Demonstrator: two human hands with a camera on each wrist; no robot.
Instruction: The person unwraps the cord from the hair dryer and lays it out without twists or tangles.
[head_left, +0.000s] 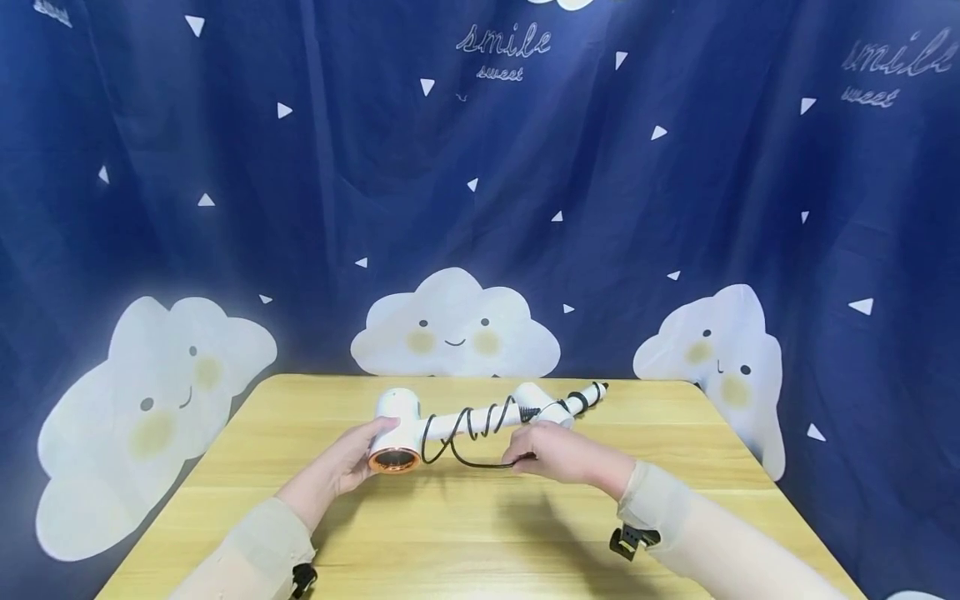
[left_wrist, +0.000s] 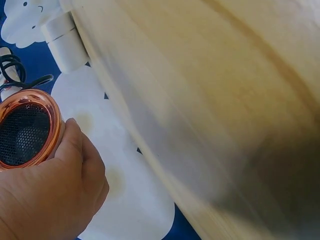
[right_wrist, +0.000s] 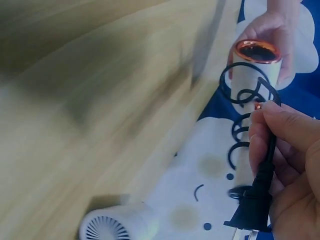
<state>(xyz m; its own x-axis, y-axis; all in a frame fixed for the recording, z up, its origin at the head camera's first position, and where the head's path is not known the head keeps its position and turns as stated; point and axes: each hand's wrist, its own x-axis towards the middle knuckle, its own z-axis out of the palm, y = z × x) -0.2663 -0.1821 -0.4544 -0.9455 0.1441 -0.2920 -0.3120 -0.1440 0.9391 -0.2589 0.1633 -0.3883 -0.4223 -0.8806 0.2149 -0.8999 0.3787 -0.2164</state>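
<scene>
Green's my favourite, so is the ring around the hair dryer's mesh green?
No, the ring around the dark mesh is shiny copper-orange.

Looking over, I see a pale wooden counter [head_left: 450, 533] with rounded far corners, its yellowish grain running side to side across the bottom half of the head view. Near its far edge, right of the frame's centre, lies a white device [head_left: 542, 402], its stubby barrel facing forward and a slim stem with black loops pointing to the upper right. The right wrist view shows the barrel's slatted end, lower left.
</scene>
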